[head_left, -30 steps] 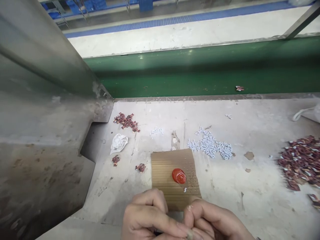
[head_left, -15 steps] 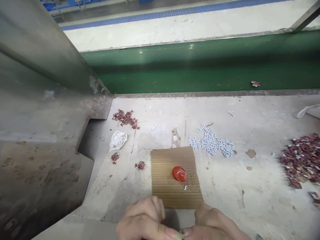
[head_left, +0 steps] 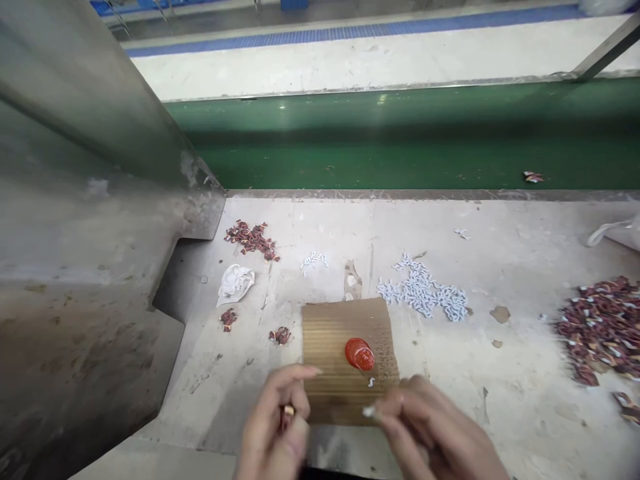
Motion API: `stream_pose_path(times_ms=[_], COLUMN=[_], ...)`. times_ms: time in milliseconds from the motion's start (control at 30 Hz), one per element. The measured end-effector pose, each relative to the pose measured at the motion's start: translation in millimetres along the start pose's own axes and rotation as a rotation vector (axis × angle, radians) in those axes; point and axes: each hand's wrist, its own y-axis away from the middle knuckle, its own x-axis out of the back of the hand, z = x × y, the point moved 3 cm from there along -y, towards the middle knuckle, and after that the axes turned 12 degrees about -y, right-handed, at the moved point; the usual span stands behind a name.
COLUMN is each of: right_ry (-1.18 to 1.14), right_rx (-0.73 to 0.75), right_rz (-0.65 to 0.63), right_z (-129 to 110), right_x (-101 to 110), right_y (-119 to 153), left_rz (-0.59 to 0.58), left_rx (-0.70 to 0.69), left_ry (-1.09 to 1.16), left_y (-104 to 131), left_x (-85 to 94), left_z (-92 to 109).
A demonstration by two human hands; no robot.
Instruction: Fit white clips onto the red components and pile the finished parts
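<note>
The left hand grips a dark-red piece, while the right hand pinches a small whitish piece near the cardboard on the surface.

Ribbed matt cardboard; glossy red cap; smooth, smudged metal panel.

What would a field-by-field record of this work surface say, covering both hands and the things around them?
Left hand: holds a dark red piece
Right hand: pinches a whitish piece, blurred
Centre: cardboard sheet
On it: shiny red lump; curved white bit
Left of it: crumpled white item; dark red clusters
Right of it: pale blue pile; larger dark red pile
Behind: green strip
</note>
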Motion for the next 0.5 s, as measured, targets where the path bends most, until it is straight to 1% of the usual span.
stream_pose_path(times_ms=[67, 133, 200, 267, 400, 500], right_ry=[0.167, 0.268, 0.326, 0.372, 0.388, 0.383], right_rx=[-0.004, 0.012, 0.019, 0.019, 0.005, -0.007], right_rz=[0.018, -0.022, -0.082, -0.089, 0.009, 0.035], right_z=[14.4, 22.9, 26.1, 25.0, 18.8, 16.0], right_x=[9.9, 14.4, 14.3, 12.4, 8.8, 7.6], right_y=[-4.8, -9.1, -11.9, -13.9, -18.9, -22.2], left_rz=[0.126, 0.158, 0.133, 0.083, 0.039, 0.031], left_rx=[0.174, 0.221, 0.208, 0.178, 0.143, 0.136], left_ry=[-0.147, -0.287, -0.365, -0.401, -0.376, -0.311], left_y=[1.4, -0.1, -3.4, -6.6, -9.5, -11.0], left_x=[14.0, 26.5, 36.9, 45.5, 58.3, 62.1], left_z=[-4.3, -4.0, -4.4, -8.2, -21.3, -24.4])
